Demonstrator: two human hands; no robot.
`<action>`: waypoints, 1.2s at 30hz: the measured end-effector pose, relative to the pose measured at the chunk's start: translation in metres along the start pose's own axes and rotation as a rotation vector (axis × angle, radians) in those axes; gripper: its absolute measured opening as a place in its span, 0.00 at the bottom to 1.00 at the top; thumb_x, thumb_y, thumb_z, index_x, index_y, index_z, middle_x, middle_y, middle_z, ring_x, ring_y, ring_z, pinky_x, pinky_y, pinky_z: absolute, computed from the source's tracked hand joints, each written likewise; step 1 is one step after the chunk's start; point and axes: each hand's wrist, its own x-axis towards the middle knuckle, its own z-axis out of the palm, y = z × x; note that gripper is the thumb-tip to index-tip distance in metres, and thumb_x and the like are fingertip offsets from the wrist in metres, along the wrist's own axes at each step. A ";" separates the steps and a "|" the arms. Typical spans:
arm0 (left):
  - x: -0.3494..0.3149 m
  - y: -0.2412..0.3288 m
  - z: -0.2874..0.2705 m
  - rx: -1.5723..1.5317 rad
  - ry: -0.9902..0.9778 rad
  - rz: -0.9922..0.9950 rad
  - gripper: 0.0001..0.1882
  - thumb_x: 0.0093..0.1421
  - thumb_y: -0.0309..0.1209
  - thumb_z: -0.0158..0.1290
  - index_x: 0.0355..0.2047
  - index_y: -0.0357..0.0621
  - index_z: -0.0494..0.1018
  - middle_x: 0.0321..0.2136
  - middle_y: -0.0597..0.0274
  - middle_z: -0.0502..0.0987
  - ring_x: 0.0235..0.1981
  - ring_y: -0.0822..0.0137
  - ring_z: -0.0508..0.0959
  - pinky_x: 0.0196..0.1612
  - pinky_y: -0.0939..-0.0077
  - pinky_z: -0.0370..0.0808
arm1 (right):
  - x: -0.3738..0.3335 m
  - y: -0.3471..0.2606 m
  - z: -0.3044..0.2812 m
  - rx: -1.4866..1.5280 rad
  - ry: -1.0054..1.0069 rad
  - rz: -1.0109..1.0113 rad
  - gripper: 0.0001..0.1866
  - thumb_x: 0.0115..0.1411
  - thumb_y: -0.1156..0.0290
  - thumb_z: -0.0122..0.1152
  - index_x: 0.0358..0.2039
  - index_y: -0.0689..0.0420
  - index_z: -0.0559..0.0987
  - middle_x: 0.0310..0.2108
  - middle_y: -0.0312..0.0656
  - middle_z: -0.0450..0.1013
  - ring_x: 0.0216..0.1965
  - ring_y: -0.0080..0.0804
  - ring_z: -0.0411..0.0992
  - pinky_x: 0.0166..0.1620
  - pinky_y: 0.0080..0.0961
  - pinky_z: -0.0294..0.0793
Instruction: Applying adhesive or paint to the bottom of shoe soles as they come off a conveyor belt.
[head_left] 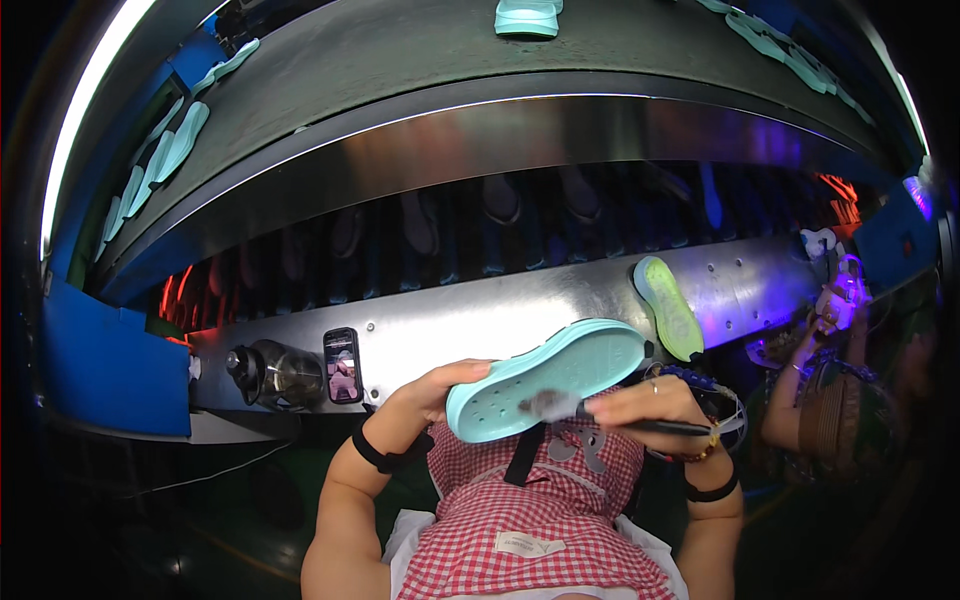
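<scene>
My left hand (440,388) grips the left end of a light turquoise shoe sole (590,358), thumb over its rim. The sole is tilted, its hollow inner side with small round holes facing up. In my right hand (655,405) is a brush (660,427) with a black handle, the fingers closed round it. The brush's pale bristles rest at the sole's inner surface, near the holes; their tips are blurred. A second sole (670,308), turquoise-rimmed with a yellow-green inside, lies on the metal ledge beyond my right hand.
The metal ledge (480,308) also carries a phone (343,365) and a dark clear bottle (280,373) at the left. Behind it, a conveyor belt (400,60) bears turquoise soles (527,17). Dark soles hang in the gap below. Another person (835,400) works at the right.
</scene>
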 end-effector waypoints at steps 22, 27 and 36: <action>0.056 -0.031 -0.006 -0.468 -0.029 0.484 0.48 0.49 0.70 0.21 0.57 0.42 0.52 0.52 0.45 0.60 0.54 0.49 0.61 0.54 0.50 0.58 | 0.006 0.019 0.035 0.104 0.309 0.345 0.11 0.43 0.80 0.63 0.30 0.63 0.78 0.31 0.45 0.74 0.33 0.29 0.73 0.37 0.19 0.72; 0.073 -0.044 0.009 -0.521 0.172 0.491 0.50 0.48 0.71 0.20 0.54 0.41 0.55 0.48 0.46 0.64 0.49 0.50 0.66 0.52 0.52 0.62 | 0.017 0.043 0.052 0.120 0.413 0.368 0.10 0.45 0.79 0.62 0.31 0.62 0.78 0.32 0.45 0.74 0.32 0.29 0.73 0.37 0.20 0.72; 0.057 -0.025 0.003 -0.512 0.114 0.643 0.48 0.48 0.71 0.21 0.50 0.40 0.60 0.41 0.48 0.70 0.46 0.51 0.69 0.51 0.53 0.64 | 0.017 0.010 0.043 -0.090 0.028 0.069 0.11 0.41 0.77 0.63 0.28 0.59 0.78 0.29 0.43 0.74 0.32 0.34 0.74 0.36 0.25 0.72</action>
